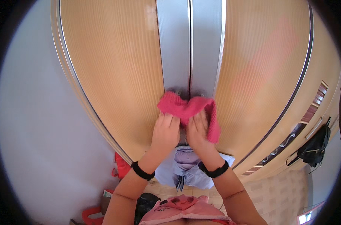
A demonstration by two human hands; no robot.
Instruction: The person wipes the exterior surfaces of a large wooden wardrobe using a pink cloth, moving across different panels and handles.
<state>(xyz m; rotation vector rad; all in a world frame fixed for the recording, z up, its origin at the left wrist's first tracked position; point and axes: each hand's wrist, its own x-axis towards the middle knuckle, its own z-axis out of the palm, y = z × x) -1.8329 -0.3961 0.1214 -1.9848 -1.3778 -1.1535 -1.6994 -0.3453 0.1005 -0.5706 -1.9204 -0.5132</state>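
A crumpled pink-red cloth (189, 107) is bunched between both my hands, in front of the grey middle strips of a wooden wardrobe. My left hand (166, 129) grips its lower left part, fingers curled into the fabric. My right hand (199, 129) holds it beside the left, slightly blurred, with a flap of cloth hanging down past its outer side. Behind the cloth, the wardrobe's two doors (112, 67) meet at a dark vertical gap. Part of a metal fitting (178, 93) shows just above the cloth; the rest is covered.
Pale blue bags or fabric (189, 168) lie low at the wardrobe's foot, below my hands. A red item (121, 167) stands by the left wall. A black backpack (314, 148) hangs at the right, near a decorated panel (290, 140). The tiled floor (279, 191) shows at lower right.
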